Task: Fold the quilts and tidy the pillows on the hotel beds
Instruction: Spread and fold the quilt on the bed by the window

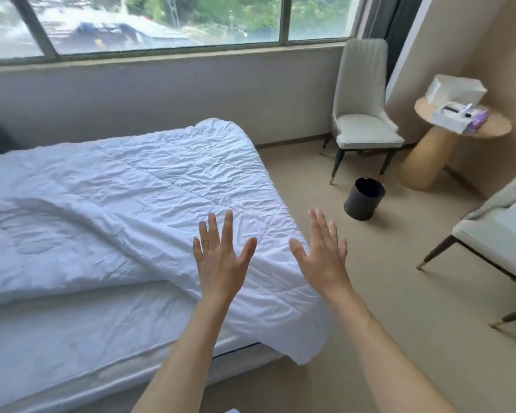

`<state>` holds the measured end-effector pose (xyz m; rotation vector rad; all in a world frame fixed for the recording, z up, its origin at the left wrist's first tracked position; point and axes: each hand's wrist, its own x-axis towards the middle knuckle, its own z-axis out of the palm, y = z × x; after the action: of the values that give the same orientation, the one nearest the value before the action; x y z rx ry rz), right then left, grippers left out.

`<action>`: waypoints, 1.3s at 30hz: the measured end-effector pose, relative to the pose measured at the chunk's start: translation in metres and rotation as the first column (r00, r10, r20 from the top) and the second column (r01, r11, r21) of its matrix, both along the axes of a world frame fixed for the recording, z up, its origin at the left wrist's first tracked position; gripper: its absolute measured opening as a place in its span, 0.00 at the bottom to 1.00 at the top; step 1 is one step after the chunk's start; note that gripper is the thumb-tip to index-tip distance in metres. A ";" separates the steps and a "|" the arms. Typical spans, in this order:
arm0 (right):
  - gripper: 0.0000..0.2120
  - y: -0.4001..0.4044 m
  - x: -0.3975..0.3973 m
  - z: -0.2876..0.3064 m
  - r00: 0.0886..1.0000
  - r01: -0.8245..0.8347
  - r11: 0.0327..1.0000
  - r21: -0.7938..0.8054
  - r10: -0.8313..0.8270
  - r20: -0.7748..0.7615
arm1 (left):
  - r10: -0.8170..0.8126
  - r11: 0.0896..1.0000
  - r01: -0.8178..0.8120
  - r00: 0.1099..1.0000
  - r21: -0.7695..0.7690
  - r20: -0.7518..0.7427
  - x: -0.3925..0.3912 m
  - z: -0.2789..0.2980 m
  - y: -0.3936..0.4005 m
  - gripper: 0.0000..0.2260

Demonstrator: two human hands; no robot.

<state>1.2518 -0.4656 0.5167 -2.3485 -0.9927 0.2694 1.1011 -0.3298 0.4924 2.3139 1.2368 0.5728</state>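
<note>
While both hands are raised over the bed's near right corner, neither grasps anything.

Head view, hands: left hand [219,257] and right hand [320,257] are side by side with fingers straight and spread, backs toward the camera, released; whether they touch the cloth below cannot be told.

Head view, quilt: white quilt [125,186] lies rumpled across the bed [72,338], spread flat toward the far side, with a thick fold running along its near edge; its right corner hangs over the foot of the mattress toward the floor.

Head view, bed: a bare strip of white sheet shows on the near side, below the fold.

Head view, right side: black waste bin [364,202] stands on the beige floor near the bed's foot; white chair [362,114] stands at the far wall under the window [161,22]; round side table [447,129] beside it carries white boxes; second chair [501,234] at the right edge.
</note>
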 end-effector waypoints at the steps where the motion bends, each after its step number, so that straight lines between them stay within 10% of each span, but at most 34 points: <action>1: 0.34 0.012 0.000 -0.001 0.999 -0.044 0.999 0.002 0.044 -0.008 | 0.052 0.999 -0.052 0.999 -0.012 0.001 -0.008 -0.002 0.006 0.38; 11: 0.35 0.127 -0.020 -0.040 0.947 -0.301 0.953 0.006 0.300 -0.114 | 0.404 0.905 -0.396 0.915 -0.155 0.016 -0.061 -0.044 0.071 0.35; 20: 0.33 0.169 -0.011 -0.095 0.888 -0.161 0.980 0.115 0.195 -0.417 | 0.590 0.700 -0.314 0.760 -0.641 0.273 -0.055 -0.108 0.098 0.38; 27: 0.30 0.182 -0.001 -0.175 0.306 0.244 0.970 0.000 -0.077 -0.949 | 0.832 0.288 -0.315 0.550 -0.904 0.073 -0.039 -0.188 0.090 0.37; 35: 0.30 0.151 -0.016 -0.282 -0.235 0.429 0.865 -0.261 -0.172 -0.957 | 0.948 0.017 -0.169 0.317 -0.986 -0.038 -0.030 -0.300 0.070 0.45; 39: 0.31 0.126 -0.034 -0.321 -0.387 0.484 0.790 -0.375 -0.191 -0.902 | 0.949 0.034 -0.122 0.316 -0.992 -0.006 -0.025 -0.328 0.068 0.26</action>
<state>1.2179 -0.3394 0.1953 -1.1536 0.6609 1.4407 1.0761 -0.2615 0.1648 0.2504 1.5033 0.6930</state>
